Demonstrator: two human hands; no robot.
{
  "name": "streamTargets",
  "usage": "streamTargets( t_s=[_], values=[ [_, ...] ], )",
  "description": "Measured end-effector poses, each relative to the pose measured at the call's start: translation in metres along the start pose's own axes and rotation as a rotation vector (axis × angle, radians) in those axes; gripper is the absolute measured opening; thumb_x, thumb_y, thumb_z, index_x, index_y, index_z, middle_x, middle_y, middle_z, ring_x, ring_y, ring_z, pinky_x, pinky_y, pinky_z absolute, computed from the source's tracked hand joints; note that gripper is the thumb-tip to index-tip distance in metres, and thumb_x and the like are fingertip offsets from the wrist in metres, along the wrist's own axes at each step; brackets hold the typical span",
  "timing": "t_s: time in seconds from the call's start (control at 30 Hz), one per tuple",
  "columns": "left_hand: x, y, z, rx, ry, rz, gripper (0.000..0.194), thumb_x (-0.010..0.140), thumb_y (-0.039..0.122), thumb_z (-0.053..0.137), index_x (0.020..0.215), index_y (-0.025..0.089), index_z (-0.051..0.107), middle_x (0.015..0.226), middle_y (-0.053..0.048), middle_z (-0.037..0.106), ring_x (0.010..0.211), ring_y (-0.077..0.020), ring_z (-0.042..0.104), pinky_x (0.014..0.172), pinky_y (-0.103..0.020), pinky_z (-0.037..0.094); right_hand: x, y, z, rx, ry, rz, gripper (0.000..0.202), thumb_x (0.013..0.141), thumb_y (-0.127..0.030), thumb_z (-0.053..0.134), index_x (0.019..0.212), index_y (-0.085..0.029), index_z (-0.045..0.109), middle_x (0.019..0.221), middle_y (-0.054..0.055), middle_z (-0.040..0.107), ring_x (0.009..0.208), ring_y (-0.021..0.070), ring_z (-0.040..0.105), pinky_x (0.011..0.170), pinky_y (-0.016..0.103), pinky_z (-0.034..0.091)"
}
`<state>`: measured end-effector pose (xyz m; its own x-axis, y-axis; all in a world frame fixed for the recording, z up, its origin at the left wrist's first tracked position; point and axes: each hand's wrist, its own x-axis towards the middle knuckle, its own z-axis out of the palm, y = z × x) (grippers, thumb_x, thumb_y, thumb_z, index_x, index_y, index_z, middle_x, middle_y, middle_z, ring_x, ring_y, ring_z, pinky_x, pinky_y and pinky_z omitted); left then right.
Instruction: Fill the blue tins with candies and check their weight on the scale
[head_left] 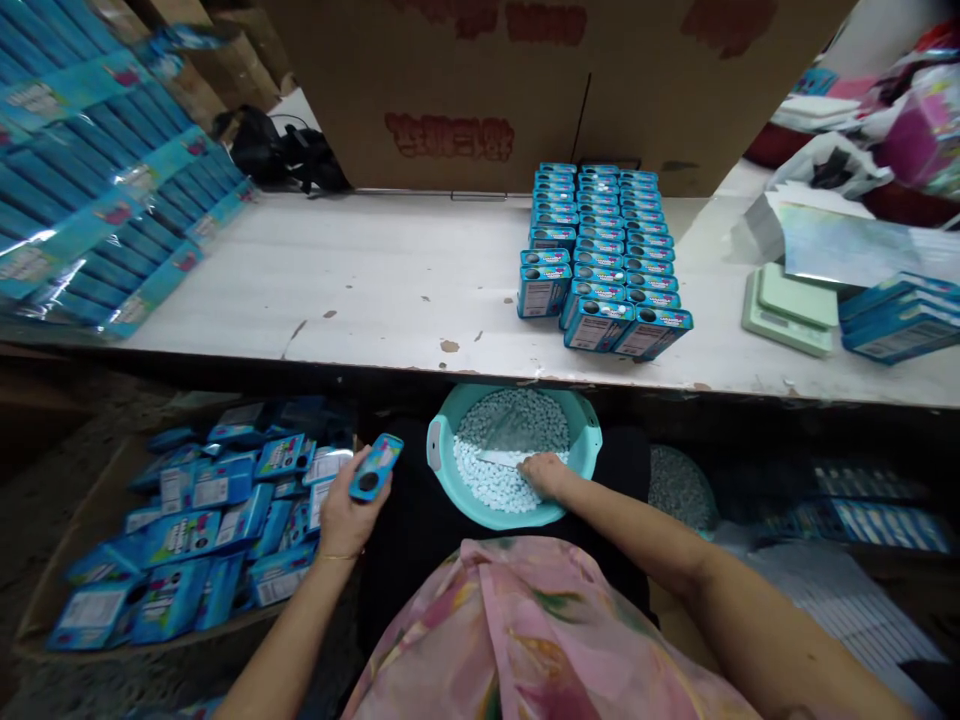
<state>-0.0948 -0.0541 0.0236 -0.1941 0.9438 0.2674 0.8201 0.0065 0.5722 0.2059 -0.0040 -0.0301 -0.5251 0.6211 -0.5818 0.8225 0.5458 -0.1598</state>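
My left hand (352, 515) is closed around a small blue tin (376, 467), a dark round spot on its top. It is held beside the turquoise basin (435, 475), to the left of it. Inside the basin lie many small white pellets (487, 482). My right hand (546, 474) reaches into the basin, its fingers closed on the pale edge of a see-through scoop (517, 428) that rests among the pellets. Part of the scoop is hard to make out. To my left, a cardboard box (71, 530) is full of blue tins (225, 480) lying loosely.
Rows of blue tins (600, 250) stand upright on the white table (360, 280). Behind them rises a large cardboard box (465, 100). Wrapped tin packs (112, 180) are stacked at left. A pale green scale (791, 310) sits at right. Another pellet container (679, 487) is below.
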Motion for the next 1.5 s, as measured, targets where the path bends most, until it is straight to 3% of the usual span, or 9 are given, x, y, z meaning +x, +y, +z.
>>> streamTargets(
  t_s=[0.1,0.2,0.33,0.57,0.7,0.93,1.17,1.37,1.5],
  values=[
    [0.007,0.027,-0.001,-0.146,0.043,-0.274,0.049,0.062,0.041,0.061,0.102,0.015,0.050,0.085,-0.003,0.060,0.075,-0.0173,0.058,0.072,-0.032,0.046,-0.001,0.013,-0.007,0.095,-0.064,-0.004,0.036,0.068,-0.009,0.045,0.097,-0.024,0.061,0.095,0.005,0.064,0.087,0.0193,0.058,0.064,0.024,0.042],
    [0.011,0.048,0.007,-0.348,-0.079,-0.331,0.047,0.059,0.041,0.063,0.098,0.015,0.051,0.082,-0.002,0.061,0.073,-0.0157,0.057,0.071,-0.030,0.047,-0.005,0.028,-0.017,0.184,-0.061,0.004,0.041,0.067,-0.009,0.044,0.099,-0.029,0.061,0.100,0.000,0.063,0.091,0.0165,0.057,0.065,0.020,0.040],
    [0.015,0.058,0.029,-0.454,-0.120,-0.387,0.049,0.059,0.041,0.062,0.099,0.014,0.051,0.084,-0.004,0.061,0.075,-0.0166,0.058,0.074,-0.032,0.046,-0.017,0.045,-0.037,0.266,-0.015,0.006,0.042,0.067,-0.010,0.042,0.099,-0.028,0.062,0.097,-0.002,0.064,0.090,0.0136,0.056,0.066,0.017,0.037],
    [0.025,0.071,0.061,-0.398,-0.162,-0.279,0.050,0.061,0.038,0.060,0.103,0.015,0.050,0.089,-0.005,0.062,0.081,-0.0175,0.058,0.076,-0.030,0.045,-0.053,0.063,-0.091,0.383,0.086,-0.094,0.035,0.063,-0.009,0.040,0.084,-0.022,0.065,0.078,-0.003,0.065,0.079,0.0124,0.056,0.062,0.016,0.035],
    [0.025,0.079,0.079,-0.316,-0.254,-0.248,0.044,0.064,0.035,0.058,0.104,0.018,0.051,0.084,-0.002,0.062,0.077,-0.0173,0.059,0.070,-0.028,0.045,-0.070,0.062,-0.118,0.450,0.099,-0.143,0.036,0.061,-0.009,0.040,0.083,-0.021,0.065,0.073,-0.003,0.065,0.073,0.0123,0.056,0.060,0.016,0.034],
    [0.019,0.089,0.105,-0.179,-0.421,-0.044,0.041,0.066,0.021,0.054,0.107,0.020,0.050,0.100,-0.005,0.061,0.092,-0.0203,0.056,0.079,-0.031,0.044,-0.067,0.042,-0.146,0.294,-0.046,-0.098,0.033,0.061,-0.013,0.046,0.085,-0.020,0.067,0.074,0.000,0.066,0.070,0.0124,0.056,0.055,0.016,0.034],
    [0.014,0.087,0.113,-0.144,-0.432,0.001,0.041,0.066,0.017,0.053,0.106,0.018,0.051,0.106,-0.008,0.058,0.098,-0.0225,0.053,0.083,-0.035,0.042,-0.059,0.017,-0.174,0.243,-0.099,-0.074,0.026,0.062,-0.014,0.047,0.075,-0.015,0.068,0.061,0.002,0.063,0.056,0.0095,0.052,0.047,0.016,0.030],
    [0.014,0.085,0.113,-0.217,-0.397,-0.023,0.040,0.065,0.017,0.054,0.105,0.020,0.051,0.099,-0.006,0.061,0.095,-0.0224,0.055,0.081,-0.036,0.043,-0.067,0.018,-0.181,0.277,-0.054,-0.058,0.025,0.062,-0.013,0.045,0.072,-0.014,0.068,0.053,0.001,0.060,0.052,0.0093,0.051,0.048,0.017,0.031],
    [0.015,0.080,0.108,-0.283,-0.365,-0.120,0.040,0.066,0.024,0.055,0.105,0.017,0.051,0.095,-0.006,0.061,0.086,-0.0200,0.058,0.076,-0.033,0.045,-0.080,0.049,-0.156,0.378,0.018,-0.063,0.029,0.065,-0.014,0.042,0.083,-0.016,0.066,0.062,0.000,0.063,0.056,0.0096,0.054,0.053,0.017,0.035]
  ],
)
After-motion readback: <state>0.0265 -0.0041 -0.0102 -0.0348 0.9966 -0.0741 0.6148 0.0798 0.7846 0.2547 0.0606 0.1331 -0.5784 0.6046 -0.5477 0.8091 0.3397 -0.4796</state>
